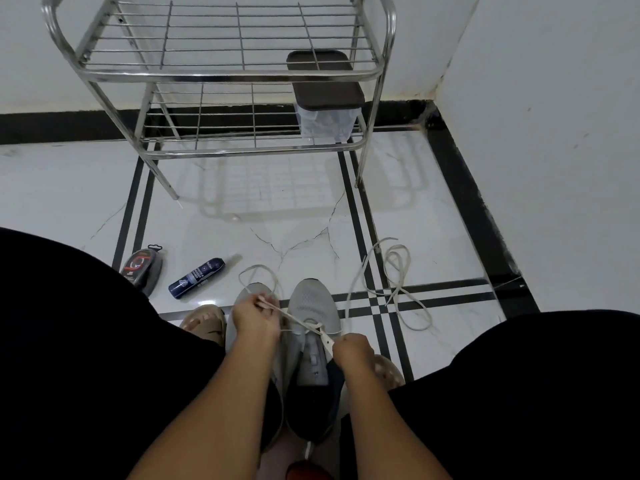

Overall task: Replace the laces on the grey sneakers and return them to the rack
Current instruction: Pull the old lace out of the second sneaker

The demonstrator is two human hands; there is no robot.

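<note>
Down on the tiled floor, seen from the head camera, two grey sneakers sit side by side between the person's knees, toes pointing away toward the far wall. The right-hand sneaker shows its mesh toe and open dark collar; the left-hand one is largely covered by the left hand.

That left hand has its fingers curled, pinching a white lace just above the left sneaker's toe. From there the lace runs taut, diagonally right and nearer, across the right sneaker's eyelets to the right hand, whose fingers are curled round its other stretch at the sneaker's right edge. A slack loop of the same lace curves up past the left hand onto the floor.

To the right, well apart from the shoes, a second loose lace lies in loops across the black tile stripes.

Left of the sneakers lies a dark blue spray can on its side, and further left a dark shoe-polish sponge case near the person's left knee.

Far in the scene stands a steel wire shoe rack with two tiers against the white wall. On the right end of its lower tier rests a clear plastic container with a brown lid.

Tan sandals show at either side of the sneakers, partly hidden.
</note>
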